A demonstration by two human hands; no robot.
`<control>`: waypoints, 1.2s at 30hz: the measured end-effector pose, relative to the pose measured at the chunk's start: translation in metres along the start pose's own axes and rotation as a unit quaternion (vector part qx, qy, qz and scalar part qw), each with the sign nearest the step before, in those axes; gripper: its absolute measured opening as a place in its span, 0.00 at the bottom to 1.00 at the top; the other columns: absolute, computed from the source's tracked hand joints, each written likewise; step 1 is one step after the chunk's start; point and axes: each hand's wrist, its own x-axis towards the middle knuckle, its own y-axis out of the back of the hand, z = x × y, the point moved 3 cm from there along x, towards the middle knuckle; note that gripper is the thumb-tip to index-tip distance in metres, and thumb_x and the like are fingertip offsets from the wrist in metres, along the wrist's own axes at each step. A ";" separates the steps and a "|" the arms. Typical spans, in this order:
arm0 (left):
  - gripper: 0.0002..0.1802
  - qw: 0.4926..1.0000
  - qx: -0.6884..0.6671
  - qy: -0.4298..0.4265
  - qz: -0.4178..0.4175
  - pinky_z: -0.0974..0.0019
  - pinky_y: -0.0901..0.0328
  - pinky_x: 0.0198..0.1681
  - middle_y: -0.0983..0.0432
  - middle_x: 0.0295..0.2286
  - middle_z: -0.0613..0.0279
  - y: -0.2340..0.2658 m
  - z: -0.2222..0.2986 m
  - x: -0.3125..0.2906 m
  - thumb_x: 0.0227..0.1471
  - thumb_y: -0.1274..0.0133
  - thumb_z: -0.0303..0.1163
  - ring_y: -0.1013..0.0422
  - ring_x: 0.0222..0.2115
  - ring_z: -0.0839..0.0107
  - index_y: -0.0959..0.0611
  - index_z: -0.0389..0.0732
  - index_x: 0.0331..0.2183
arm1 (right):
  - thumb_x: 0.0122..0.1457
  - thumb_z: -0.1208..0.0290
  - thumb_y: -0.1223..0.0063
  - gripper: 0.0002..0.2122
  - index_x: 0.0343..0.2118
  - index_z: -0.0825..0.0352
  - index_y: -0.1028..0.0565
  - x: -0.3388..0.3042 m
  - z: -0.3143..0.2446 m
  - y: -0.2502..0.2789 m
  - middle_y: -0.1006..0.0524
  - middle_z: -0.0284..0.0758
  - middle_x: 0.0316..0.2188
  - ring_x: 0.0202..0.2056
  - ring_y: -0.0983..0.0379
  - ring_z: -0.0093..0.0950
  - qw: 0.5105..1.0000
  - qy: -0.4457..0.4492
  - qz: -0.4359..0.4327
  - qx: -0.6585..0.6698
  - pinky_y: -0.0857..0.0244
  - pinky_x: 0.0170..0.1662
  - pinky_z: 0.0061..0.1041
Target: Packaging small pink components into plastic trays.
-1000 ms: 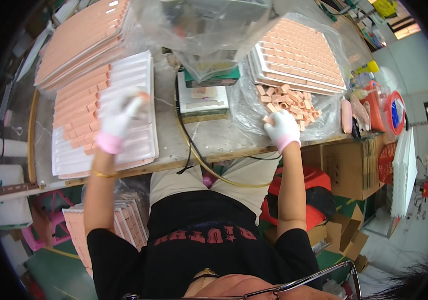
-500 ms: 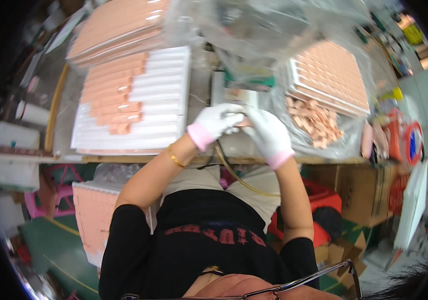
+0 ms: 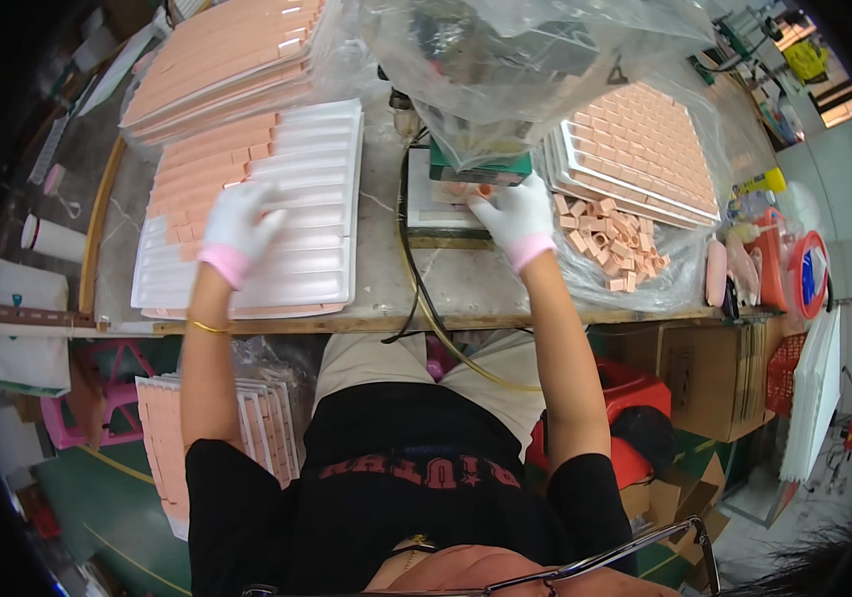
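My left hand [image 3: 242,227], in a white glove with a pink cuff, is over the white ribbed tray [image 3: 318,214]. Its fingers are curled, and a bit of a peach block [image 3: 265,213] shows between them, mostly hidden. Rows of peach blocks [image 3: 192,174] fill the tray's far left part. My right hand [image 3: 519,214], gloved alike, reaches to the pale plate [image 3: 433,204] under a green machine part [image 3: 478,167]. A small hollow peach block [image 3: 483,190] is pinched at its thumb and fingertips.
Loose peach blocks [image 3: 613,239] lie on clear plastic beside stacked filled trays [image 3: 640,149] at the right. More filled trays [image 3: 237,60] stand at the far left. Clear plastic sheeting [image 3: 515,70] covers the machine. Cables [image 3: 416,269] hang over the table's front edge [image 3: 466,323].
My hands were together in front of the machine. The left has moved left over the tray; the right has moved slightly up to the machine's plate with a block.
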 end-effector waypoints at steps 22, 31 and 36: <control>0.22 0.741 -0.644 0.135 -0.135 0.74 0.31 0.34 0.25 0.35 0.55 -0.052 0.109 0.015 0.50 0.41 0.31 0.26 0.31 0.73 0.29 0.33 0.45 | 0.45 0.67 0.46 0.08 0.29 0.62 0.25 -0.024 0.112 0.032 0.27 0.37 0.34 0.41 0.31 0.38 0.950 -0.004 -0.111 -0.290 0.36 0.41 0.36; 0.22 0.618 -0.721 0.239 -0.202 0.77 0.36 0.30 0.26 0.39 0.62 -0.106 0.163 0.017 0.58 0.51 0.41 0.28 0.30 0.77 0.28 0.36 0.49 | 0.48 0.70 0.44 0.09 0.32 0.66 0.27 -0.034 0.050 0.061 0.24 0.39 0.32 0.37 0.28 0.38 0.997 -0.064 0.015 0.035 0.34 0.42 0.35; 0.21 0.584 -0.747 0.234 -0.215 0.78 0.36 0.29 0.26 0.38 0.63 -0.121 0.172 0.026 0.57 0.49 0.39 0.29 0.29 0.77 0.27 0.35 0.48 | 0.49 0.74 0.42 0.13 0.39 0.67 0.28 -0.045 -0.016 0.059 0.25 0.37 0.33 0.35 0.26 0.32 0.975 0.103 -0.050 0.191 0.32 0.38 0.26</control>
